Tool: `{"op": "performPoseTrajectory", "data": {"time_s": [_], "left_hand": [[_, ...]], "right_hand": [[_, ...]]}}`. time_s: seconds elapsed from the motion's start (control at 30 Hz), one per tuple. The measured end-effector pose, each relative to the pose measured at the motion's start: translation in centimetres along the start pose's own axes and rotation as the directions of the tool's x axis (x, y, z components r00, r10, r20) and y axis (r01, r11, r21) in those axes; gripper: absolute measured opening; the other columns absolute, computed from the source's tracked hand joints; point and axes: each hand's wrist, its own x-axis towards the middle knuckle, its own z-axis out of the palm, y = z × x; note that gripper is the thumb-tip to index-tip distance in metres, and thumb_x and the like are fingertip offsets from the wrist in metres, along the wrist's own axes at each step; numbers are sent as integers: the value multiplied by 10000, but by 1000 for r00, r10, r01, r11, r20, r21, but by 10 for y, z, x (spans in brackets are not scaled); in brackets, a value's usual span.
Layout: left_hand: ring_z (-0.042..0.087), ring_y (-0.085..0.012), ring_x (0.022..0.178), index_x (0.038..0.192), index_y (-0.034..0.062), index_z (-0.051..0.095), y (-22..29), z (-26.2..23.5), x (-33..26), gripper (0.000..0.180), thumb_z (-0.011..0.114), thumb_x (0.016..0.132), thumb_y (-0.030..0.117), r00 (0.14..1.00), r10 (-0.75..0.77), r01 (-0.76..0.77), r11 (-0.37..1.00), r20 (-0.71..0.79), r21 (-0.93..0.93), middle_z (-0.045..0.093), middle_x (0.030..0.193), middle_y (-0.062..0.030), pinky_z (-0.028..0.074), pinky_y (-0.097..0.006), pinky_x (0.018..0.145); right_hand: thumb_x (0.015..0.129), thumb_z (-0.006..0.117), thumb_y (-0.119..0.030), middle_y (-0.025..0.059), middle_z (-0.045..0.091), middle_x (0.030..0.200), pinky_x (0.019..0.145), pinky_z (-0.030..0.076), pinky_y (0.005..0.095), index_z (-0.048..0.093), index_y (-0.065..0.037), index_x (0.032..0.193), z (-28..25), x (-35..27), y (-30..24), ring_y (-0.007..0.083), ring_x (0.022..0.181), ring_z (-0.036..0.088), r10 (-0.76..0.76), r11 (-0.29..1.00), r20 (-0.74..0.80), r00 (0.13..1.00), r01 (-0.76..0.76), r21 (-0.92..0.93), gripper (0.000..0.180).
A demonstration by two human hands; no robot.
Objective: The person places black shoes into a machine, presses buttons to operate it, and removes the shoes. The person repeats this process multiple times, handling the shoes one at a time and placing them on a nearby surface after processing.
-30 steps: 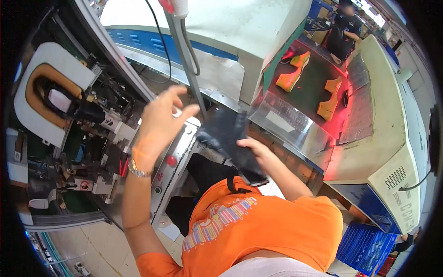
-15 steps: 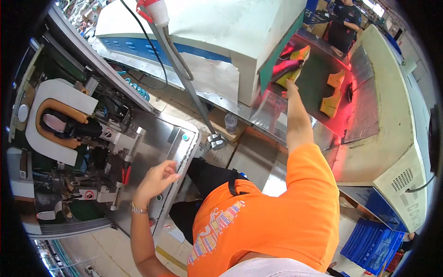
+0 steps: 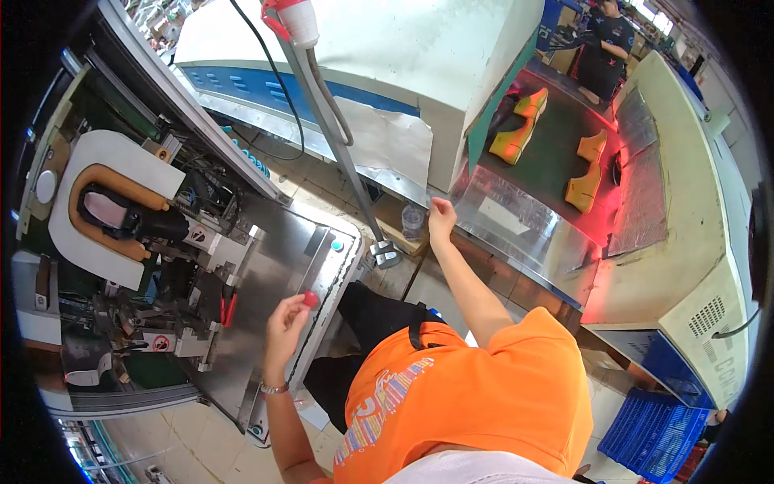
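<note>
My right hand point(image 3: 441, 216) hangs beside the metal ledge point(image 3: 528, 214) of the red-lit heating machine. Its fingers are curled together, with nothing visible in them. Loosely bent and apparently empty, my left hand point(image 3: 288, 324) is over the steel table, with its fingertips beside a red button point(image 3: 310, 299); contact is unclear. On the green conveyor belt point(image 3: 552, 133) lie a yellow-orange arched block point(image 3: 516, 137) and a similar block point(image 3: 587, 173) to its right. A dark item point(image 3: 504, 111) is partly hidden behind the left block. A black shoe upper point(image 3: 109, 214) sits inside the left machine's padded U-shaped clamp point(image 3: 76, 218).
A teal button point(image 3: 337, 245) is on the steel table's corner. A metal pole point(image 3: 339, 153) stands between the machines, near a clear cup point(image 3: 413, 219). Blue crates point(image 3: 651, 436) are at lower right. Another person point(image 3: 609, 48) stands beyond the belt.
My right hand has left the yellow block on the belt and drawn back leftward to the ledge. My left hand has shifted slightly right and down, beside the red button.
</note>
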Motion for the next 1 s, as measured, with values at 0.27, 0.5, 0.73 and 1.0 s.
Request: {"op": "performPoseTrajectory", "data": {"time_s": [0.27, 0.5, 0.73, 1.0], "left_hand": [[592, -101, 782, 1062, 16, 571, -21, 32, 0, 231, 565, 835, 55, 995, 59, -57, 998, -83, 29, 631, 868, -46, 465, -243, 707], [605, -116, 763, 1008, 10, 600, 2, 42, 17, 183, 562, 832, 48, 980, 152, -133, 980, -126, 150, 639, 847, -69, 469, -251, 662], [571, -182, 766, 1026, 15, 593, 163, 111, 137, 270, 586, 759, -29, 785, 594, -619, 759, 174, 203, 585, 949, -104, 459, -269, 681], [101, -437, 1328, 1398, 35, 127, 216, 274, 282, 821, 639, 776, 194, 713, 657, -609, 408, 244, 680, 73, 1458, -215, 268, -595, 974]], "right_hand": [[754, 530, 14, 82, 611, 809, 697, 456, 287, 608, -29, 841, -7, 71, -66, 170, 734, 580, -164, 971, -235, 958, 115, -211, 125], [702, 536, -45, 146, 612, 877, 772, 460, 365, 613, -15, 930, -66, 223, -76, 291, 828, 591, -456, 751, -255, 853, 216, -624, 243], [678, 549, -53, 160, 603, 1004, 852, 446, 352, 599, -14, 1028, -67, 317, -120, 293, 958, 580, -235, 767, -116, 965, 111, -632, 356], [664, 538, -75, 191, 527, 1170, 936, 397, 369, 557, -23, 1138, -73, 411, -83, 317, 1074, 521, -119, 715, 92, 989, 150, -683, 477]]}}
